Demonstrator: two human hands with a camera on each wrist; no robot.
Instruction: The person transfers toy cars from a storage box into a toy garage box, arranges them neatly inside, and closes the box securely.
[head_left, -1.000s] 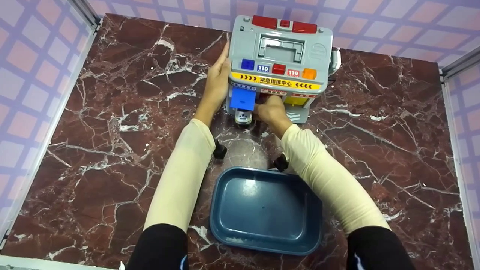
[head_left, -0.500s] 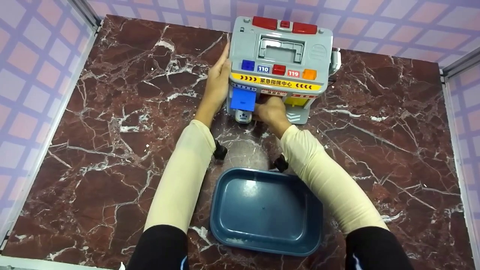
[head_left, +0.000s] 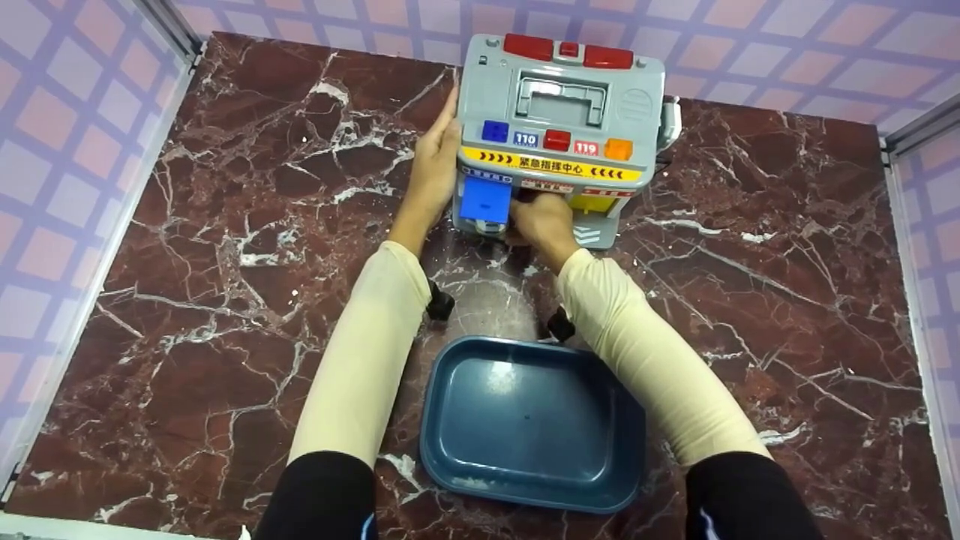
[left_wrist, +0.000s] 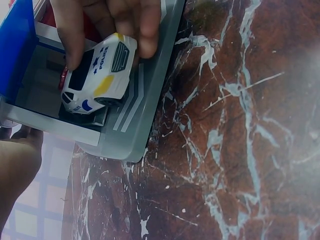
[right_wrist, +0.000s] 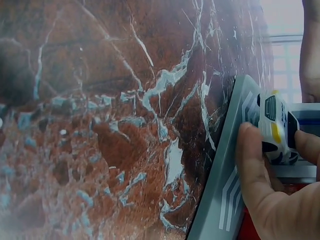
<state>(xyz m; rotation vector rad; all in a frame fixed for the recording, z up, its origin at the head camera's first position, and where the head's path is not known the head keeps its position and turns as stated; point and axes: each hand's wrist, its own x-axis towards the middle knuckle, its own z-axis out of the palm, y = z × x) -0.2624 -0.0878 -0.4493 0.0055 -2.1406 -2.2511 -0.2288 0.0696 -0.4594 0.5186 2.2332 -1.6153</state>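
A grey toy emergency station (head_left: 487, 94) with red roof lights and a carrying handle stands near the back wall. My left hand (head_left: 433, 165) lies along its left side with the fingers stretched out. Below the raised blue door (head_left: 486, 199), my right hand (head_left: 544, 225) pinches a white toy police car (left_wrist: 102, 75). In the right wrist view, the thumb and fingers sit on both sides of the car (right_wrist: 275, 125). Its rear part is inside the doorway, and its front points out over the grey ramp (left_wrist: 131, 142). From the head, the blue door hides most of the car.
A dark blue tray (head_left: 525, 420) lies on the red marbled tabletop (head_left: 225, 300), between my forearms. To the right of my right hand is a yellow door (head_left: 592, 202) in the station front. Checked purple panels (head_left: 810, 52) border the table.
The police car has slid farther into the bay, so less of it sticks out from under the blue door. My right hand has shifted slightly with it; the left stays in place.
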